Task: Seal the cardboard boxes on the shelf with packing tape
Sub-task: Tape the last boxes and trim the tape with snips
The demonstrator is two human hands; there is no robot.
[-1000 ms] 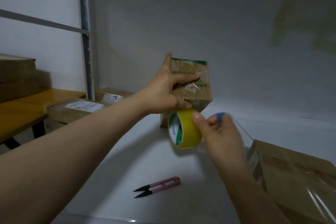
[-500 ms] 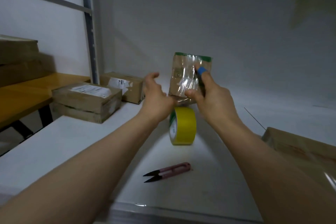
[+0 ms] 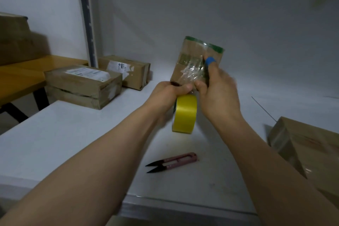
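A small cardboard box [image 3: 190, 57] with a green top edge and shiny clear tape on its front stands upright at the back of the white shelf [image 3: 73, 143]. My left hand [image 3: 168, 95] grips its lower edge, fingers curled. My right hand [image 3: 218, 91], with a blue bandage on one finger, holds the box's right side, its thumb at the lower front. The yellow tape roll [image 3: 185, 115] stands on edge on the shelf just below both hands. Whether either hand touches the roll is hidden.
Pink thread snips [image 3: 172, 164] lie on the shelf near its front edge. Two labelled cardboard boxes [image 3: 82, 86] [image 3: 128, 71] sit at the left back beside a metal upright [image 3: 88, 16]. A larger taped box [image 3: 308, 148] is at the right. A yellow bench [image 3: 22, 73] stands further left.
My right hand let go of the tape roll and rose to the small box. My left hand slid from the box's upper side down to its lower edge. The roll stayed on the shelf.
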